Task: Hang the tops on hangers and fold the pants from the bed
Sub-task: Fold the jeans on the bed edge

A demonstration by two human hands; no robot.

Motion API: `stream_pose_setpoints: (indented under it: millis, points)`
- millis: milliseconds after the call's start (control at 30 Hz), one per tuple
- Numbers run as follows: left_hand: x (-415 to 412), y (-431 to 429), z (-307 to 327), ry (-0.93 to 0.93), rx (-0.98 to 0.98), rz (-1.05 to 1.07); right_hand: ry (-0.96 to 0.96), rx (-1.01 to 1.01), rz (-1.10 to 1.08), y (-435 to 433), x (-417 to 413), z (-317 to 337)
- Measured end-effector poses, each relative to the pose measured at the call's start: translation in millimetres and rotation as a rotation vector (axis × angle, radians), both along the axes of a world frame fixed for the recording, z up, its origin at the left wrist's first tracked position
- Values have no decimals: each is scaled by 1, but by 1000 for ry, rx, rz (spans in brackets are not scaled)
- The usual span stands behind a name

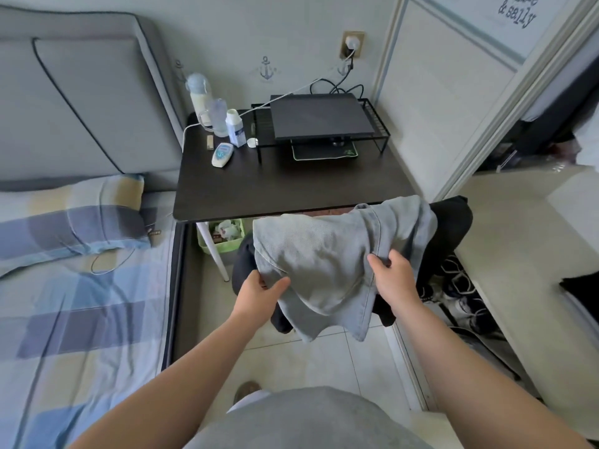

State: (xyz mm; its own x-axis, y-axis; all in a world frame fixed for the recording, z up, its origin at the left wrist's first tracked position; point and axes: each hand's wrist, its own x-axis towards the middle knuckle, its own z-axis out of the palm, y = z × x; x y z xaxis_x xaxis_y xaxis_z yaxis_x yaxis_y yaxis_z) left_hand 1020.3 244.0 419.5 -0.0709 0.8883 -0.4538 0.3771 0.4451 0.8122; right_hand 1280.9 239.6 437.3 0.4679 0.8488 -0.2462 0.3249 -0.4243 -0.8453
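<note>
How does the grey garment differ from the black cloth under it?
The grey garment is pale, the black cloth dark. The grey lies on top, the black beneath, mostly covered. The left hand and right hand grip the grey, not the black. Both are rumpled and unfolded.

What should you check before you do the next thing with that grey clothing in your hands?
1. Both hands hold it: ok, the left hand and right hand each grip the grey garment by an edge.
2. Top or pants: cannot tell, it is bunched up.
3. Hanger ready: not ok, none in view.
4. Off the floor: ok, its lowest edge hangs above it.
5. Apart from the dark clothes beneath: cannot tell, it drapes over them.
</note>
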Motion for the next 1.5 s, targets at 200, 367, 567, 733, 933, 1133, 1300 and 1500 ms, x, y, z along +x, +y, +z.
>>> stream_pose_setpoints:
  millis: [200, 367, 567, 733, 933, 1133, 1300, 1500]
  points:
    - [7, -11, 3, -48, -20, 17, 46, 84, 51, -20, -2, 26]
    - [17, -35, 7, -45, 33, 86, 218, 209, 171, -34, 6, 67]
    - [27, -63, 23, -26, 130, 217, 416, 198, 296, -32, 16, 101]
    - [30, -51, 72, -178, 164, 365, 522, 226, 314, -10, 16, 132]
    - [19, -8, 160, -475, 276, 435, 623, 289, 395, 19, -4, 193]
    - [-31, 27, 271, -623, 543, 427, 599, 503, 567, 52, -61, 295]
    - [-121, 33, 363, -658, 760, 384, 519, 697, 733, 69, -147, 387]
    - [-260, 11, 467, -546, 1005, 412, 456, 890, 859, 78, -286, 480]
